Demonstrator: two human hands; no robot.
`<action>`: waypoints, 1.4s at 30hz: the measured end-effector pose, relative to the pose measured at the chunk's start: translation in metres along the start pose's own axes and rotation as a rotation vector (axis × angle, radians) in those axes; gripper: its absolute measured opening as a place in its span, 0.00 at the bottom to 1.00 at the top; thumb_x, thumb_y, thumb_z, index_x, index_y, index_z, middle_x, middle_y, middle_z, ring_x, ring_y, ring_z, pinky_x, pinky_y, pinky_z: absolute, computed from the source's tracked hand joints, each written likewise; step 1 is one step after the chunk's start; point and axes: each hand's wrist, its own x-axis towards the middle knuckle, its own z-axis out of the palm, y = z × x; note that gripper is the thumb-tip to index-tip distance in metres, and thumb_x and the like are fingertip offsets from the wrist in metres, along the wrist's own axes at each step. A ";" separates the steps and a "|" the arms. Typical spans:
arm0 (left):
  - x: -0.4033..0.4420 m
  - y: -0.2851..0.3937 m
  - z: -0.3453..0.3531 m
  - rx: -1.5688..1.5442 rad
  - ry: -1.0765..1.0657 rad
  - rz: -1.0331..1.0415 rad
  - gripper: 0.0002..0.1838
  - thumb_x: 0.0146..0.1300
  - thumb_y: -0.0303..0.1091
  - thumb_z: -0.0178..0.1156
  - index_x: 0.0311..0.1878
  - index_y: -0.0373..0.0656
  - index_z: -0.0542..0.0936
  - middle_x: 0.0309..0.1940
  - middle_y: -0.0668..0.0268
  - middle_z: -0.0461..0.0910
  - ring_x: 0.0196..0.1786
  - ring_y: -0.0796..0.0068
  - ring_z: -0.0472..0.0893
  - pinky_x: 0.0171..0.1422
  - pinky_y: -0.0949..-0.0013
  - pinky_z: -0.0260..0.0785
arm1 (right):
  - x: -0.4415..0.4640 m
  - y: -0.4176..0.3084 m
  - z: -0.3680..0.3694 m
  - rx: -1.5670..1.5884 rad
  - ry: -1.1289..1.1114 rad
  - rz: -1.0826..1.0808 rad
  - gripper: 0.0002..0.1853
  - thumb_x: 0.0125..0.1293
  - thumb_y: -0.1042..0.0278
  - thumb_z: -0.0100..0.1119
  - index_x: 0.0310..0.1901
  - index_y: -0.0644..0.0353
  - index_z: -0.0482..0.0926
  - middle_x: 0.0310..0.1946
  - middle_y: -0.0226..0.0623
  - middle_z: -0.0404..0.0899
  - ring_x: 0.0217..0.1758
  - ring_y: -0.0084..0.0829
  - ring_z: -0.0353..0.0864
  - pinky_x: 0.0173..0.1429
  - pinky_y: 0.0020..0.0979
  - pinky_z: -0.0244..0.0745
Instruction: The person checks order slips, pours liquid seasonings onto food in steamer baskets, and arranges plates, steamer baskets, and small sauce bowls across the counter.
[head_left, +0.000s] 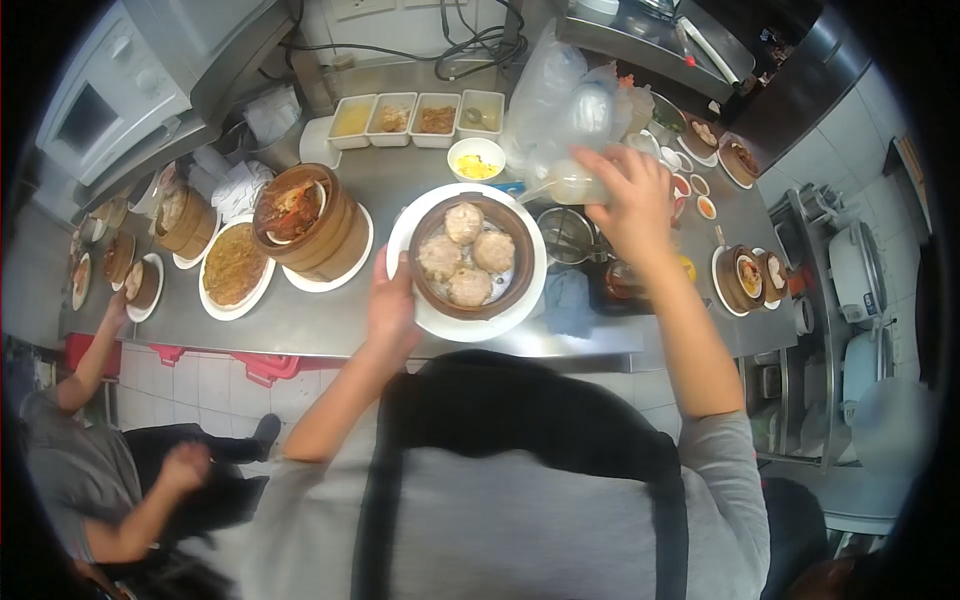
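Bright, fisheye-bent (corners black)

One head-height view, forward and down over the near counter (320,322)

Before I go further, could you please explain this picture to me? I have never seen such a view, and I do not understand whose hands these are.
There is no machine here. A camera worn on a person's head looks forward and down, so the two bare hands are the wearer's own. The left hand holds a white plate with a round steamer on it; four dumplings sit inside. The right hand holds a tilted bottle, its nozzle toward the steamer. The metal counter also bears white tubs and a larger steamer. At the picture's left is another person.
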 end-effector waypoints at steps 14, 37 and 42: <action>0.003 0.014 -0.030 0.058 -0.026 -0.046 0.22 0.71 0.36 0.46 0.66 0.44 0.58 0.57 0.60 0.68 0.59 0.70 0.68 0.63 0.64 0.62 | 0.030 -0.079 0.011 -0.163 0.090 -0.340 0.20 0.49 0.63 0.61 0.47 0.32 0.79 0.39 0.27 0.73 0.48 0.33 0.72 0.59 0.45 0.60; 0.040 0.022 -0.054 0.120 -0.120 -0.131 0.29 0.71 0.42 0.45 0.71 0.50 0.51 0.66 0.57 0.60 0.67 0.63 0.62 0.65 0.58 0.62 | 0.012 -0.078 0.015 0.196 -0.092 0.238 0.30 0.40 0.68 0.72 0.51 0.41 0.78 0.42 0.34 0.71 0.48 0.38 0.72 0.58 0.39 0.64; 0.039 0.041 -0.022 -0.002 -0.096 -0.136 0.19 0.73 0.40 0.40 0.63 0.46 0.62 0.58 0.62 0.70 0.59 0.66 0.71 0.62 0.60 0.66 | 0.003 -0.015 -0.017 0.654 0.049 0.637 0.30 0.42 0.67 0.73 0.50 0.61 0.74 0.46 0.39 0.77 0.48 0.33 0.77 0.54 0.33 0.71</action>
